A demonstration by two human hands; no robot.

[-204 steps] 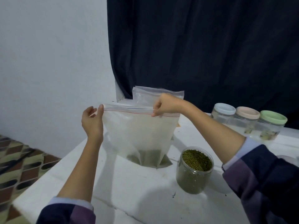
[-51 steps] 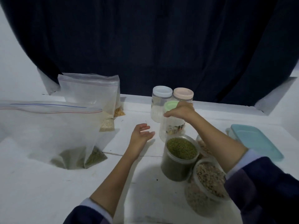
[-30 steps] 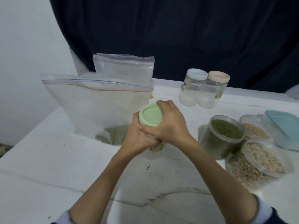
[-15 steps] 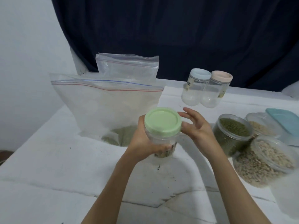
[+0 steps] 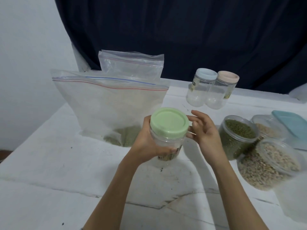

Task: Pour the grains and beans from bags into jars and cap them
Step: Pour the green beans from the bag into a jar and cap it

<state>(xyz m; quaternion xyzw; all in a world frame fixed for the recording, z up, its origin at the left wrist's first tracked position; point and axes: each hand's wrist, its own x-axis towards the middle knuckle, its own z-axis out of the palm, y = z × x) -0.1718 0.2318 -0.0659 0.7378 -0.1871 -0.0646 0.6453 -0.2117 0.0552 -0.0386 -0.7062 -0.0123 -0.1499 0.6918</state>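
My left hand (image 5: pixel 146 143) grips a clear empty jar (image 5: pixel 167 143) with a pale green lid (image 5: pixel 169 121), held above the white table (image 5: pixel 49 163). My right hand (image 5: pixel 204 130) hovers just right of the lid, fingers loosely spread, fingertips close to the lid's rim and holding nothing. A large zip bag (image 5: pixel 108 105) with green beans left in its bottom stands behind the jar. An uncapped jar of green beans (image 5: pixel 237 135) stands to the right.
A smaller zip bag (image 5: pixel 131 65) stands behind the large one. Two empty capped jars, blue-lidded (image 5: pixel 201 87) and pink-lidded (image 5: pixel 222 90), stand at the back. Two uncapped jars of pale grains (image 5: pixel 269 163) (image 5: pixel 267 128) and a teal-lidded box (image 5: pixel 292 127) crowd the right edge.
My right hand brought the green-lidded jar from the back to the front, my left hand took hold of it, and my right hand came off the lid. The jar has risen slightly.
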